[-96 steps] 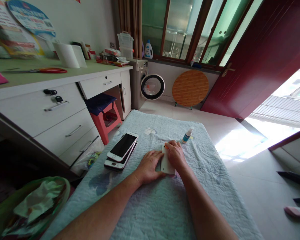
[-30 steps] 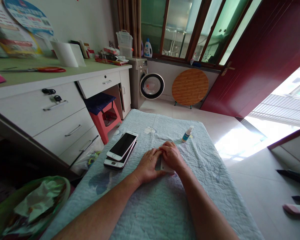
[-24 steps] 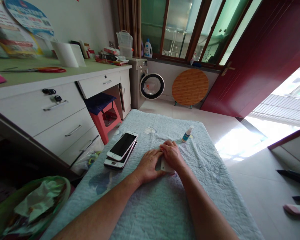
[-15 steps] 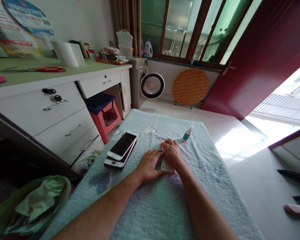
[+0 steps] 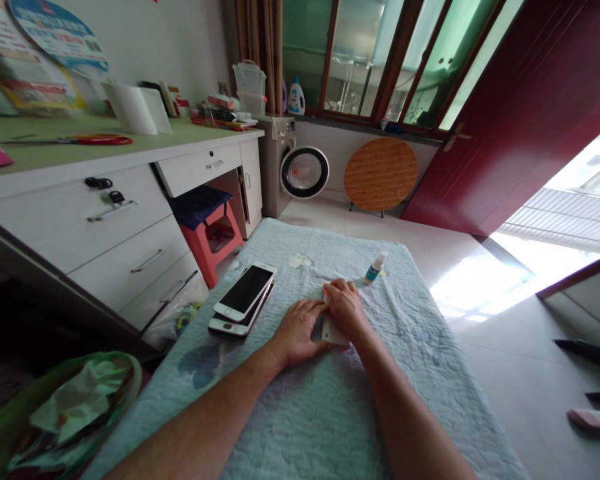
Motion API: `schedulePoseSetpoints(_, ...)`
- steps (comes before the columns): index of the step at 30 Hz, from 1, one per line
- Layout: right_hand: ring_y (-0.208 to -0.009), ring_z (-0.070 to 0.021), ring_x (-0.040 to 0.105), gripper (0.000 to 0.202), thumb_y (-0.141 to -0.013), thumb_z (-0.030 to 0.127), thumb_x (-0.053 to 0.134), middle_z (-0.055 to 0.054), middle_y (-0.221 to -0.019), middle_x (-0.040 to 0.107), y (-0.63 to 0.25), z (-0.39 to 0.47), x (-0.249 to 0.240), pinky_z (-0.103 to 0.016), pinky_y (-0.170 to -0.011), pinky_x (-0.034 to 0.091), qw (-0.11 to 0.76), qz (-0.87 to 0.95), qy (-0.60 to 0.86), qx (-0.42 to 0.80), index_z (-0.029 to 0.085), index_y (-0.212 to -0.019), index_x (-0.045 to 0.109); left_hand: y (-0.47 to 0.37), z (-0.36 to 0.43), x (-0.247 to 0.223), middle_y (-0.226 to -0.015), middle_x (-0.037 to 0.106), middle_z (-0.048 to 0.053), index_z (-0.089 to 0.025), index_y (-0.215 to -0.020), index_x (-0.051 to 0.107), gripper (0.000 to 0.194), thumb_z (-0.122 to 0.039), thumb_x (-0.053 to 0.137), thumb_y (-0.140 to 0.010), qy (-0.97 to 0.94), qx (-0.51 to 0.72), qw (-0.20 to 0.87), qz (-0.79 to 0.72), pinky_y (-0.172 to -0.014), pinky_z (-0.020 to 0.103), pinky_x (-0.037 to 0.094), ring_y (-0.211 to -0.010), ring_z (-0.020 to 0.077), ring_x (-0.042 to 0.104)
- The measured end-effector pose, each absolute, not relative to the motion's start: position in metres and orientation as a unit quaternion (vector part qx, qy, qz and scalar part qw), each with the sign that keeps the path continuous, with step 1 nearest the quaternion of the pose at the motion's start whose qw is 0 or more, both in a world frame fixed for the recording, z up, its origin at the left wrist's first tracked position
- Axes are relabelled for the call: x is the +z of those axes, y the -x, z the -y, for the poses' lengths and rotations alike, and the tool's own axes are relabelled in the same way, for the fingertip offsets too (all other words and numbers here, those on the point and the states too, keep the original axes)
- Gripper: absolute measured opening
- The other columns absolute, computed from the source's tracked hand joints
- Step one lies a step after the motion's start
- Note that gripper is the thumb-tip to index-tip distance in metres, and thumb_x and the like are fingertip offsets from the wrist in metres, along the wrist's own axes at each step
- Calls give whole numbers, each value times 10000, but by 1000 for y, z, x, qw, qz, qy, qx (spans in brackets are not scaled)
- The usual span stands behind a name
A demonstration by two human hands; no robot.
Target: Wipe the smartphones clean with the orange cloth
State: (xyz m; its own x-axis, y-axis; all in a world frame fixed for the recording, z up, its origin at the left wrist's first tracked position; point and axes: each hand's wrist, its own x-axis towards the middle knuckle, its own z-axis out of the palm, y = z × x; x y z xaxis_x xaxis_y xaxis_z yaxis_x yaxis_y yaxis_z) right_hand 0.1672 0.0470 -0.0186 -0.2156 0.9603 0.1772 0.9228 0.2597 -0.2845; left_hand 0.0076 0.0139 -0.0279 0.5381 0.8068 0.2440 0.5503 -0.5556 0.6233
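Observation:
A pale smartphone (image 5: pixel 332 333) lies on the light blue quilted cloth (image 5: pixel 305 427), its upper part hidden under my hands. My left hand (image 5: pixel 299 332) grips the phone's left side, with the thumb by its lower end and the fingers towards the top. Bent over the phone's upper part, my right hand (image 5: pixel 347 308) has its fingers curled together; whatever is under the fingertips is hidden. A small spray bottle (image 5: pixel 375 268) with a blue label stands beyond my right hand. Left of my hands, a white phone (image 5: pixel 246 291) rests askew on another white phone (image 5: pixel 225 326).
A bin (image 5: pixel 125 373) with crumpled paper stands at the lower left. White drawers (image 5: pixel 130 247) and a red stool (image 5: pixel 213 233) line the left side. Behind are a washing machine with its door open (image 5: pixel 305 172) and a round wooden tabletop (image 5: pixel 381 173).
My right hand has shifted very slightly over the phone. My left hand, the stacked phones and the spray bottle have kept their places.

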Motion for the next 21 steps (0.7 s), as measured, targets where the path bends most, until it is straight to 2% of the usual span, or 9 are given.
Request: schedulePoseSetpoints(21,-948,-203,488,258,-946,215,461,-57,-1082,615,-171,-46,-21,-292,-865,350,189,784,588,53,245,-1059,691,-7,-13,-28,-1247,583,97,-196,-1257,539,711,-462,801,-652,-846,254,235,-406,-1048,447,370,-1162,304,513)
